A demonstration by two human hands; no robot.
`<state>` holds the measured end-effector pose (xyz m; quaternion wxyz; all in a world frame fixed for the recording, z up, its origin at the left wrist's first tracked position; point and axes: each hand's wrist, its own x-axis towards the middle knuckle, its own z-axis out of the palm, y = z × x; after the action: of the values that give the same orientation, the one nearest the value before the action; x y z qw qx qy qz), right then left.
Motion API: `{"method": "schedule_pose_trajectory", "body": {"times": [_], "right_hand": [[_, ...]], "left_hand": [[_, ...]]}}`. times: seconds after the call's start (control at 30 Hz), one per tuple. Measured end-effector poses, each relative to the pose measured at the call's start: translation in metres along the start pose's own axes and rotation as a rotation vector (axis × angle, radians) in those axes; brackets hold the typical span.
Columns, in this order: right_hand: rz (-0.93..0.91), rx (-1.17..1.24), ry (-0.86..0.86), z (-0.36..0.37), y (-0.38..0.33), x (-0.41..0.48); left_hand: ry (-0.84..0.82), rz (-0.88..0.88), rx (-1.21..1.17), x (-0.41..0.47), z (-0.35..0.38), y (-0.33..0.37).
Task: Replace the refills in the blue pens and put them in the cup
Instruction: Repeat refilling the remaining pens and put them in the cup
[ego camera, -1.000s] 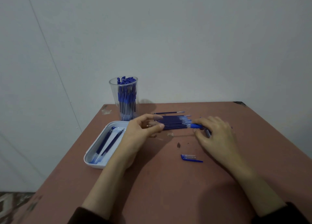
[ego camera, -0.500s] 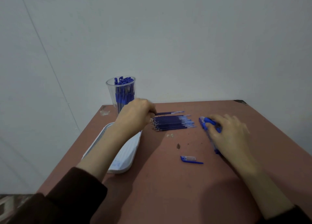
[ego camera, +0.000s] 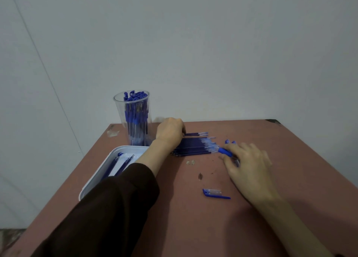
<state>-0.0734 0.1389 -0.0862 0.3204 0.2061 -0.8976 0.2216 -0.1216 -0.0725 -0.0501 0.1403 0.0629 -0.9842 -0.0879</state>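
On desk (ego camera: 193, 227), centre: row of refills (ego camera: 193, 149); loose pen cap (ego camera: 215, 194) lower down; clear cup (ego camera: 133, 119) of pens upper left, white tray (ego camera: 91, 183) beneath, partly hidden by dark sleeve (ego camera: 108, 208). Left hand (ego camera: 170, 131) knuckles-up at a lone refill (ego camera: 196, 134), grip hidden, cannot tell. Right hand (ego camera: 249, 165) grip clenched round blue pen (ego camera: 224, 152) beside the row.

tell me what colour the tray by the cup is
White; the head view shows the tray beside the clear cup.
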Motion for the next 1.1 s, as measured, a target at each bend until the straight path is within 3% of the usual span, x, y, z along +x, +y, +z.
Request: {"method": "schedule_pose_trajectory", "body": {"times": [0.37, 0.47, 0.73, 1.1], "right_hand": [[-0.097, 0.075, 0.017, 0.001, -0.006, -0.004], [-0.129, 0.093, 0.009, 0.002, -0.008, -0.005], [-0.163, 0.113, 0.015, 0.0, -0.014, -0.007], [-0.181, 0.11, 0.007, 0.001, -0.011, -0.006]], "left_hand": [[0.095, 0.012, -0.166, -0.06, -0.04, -0.016], [0.105, -0.068, -0.127, -0.096, -0.06, -0.036], [-0.076, -0.295, 0.1, -0.131, -0.045, -0.082], [-0.008, -0.369, -0.058, -0.129, -0.044, -0.079]]}}
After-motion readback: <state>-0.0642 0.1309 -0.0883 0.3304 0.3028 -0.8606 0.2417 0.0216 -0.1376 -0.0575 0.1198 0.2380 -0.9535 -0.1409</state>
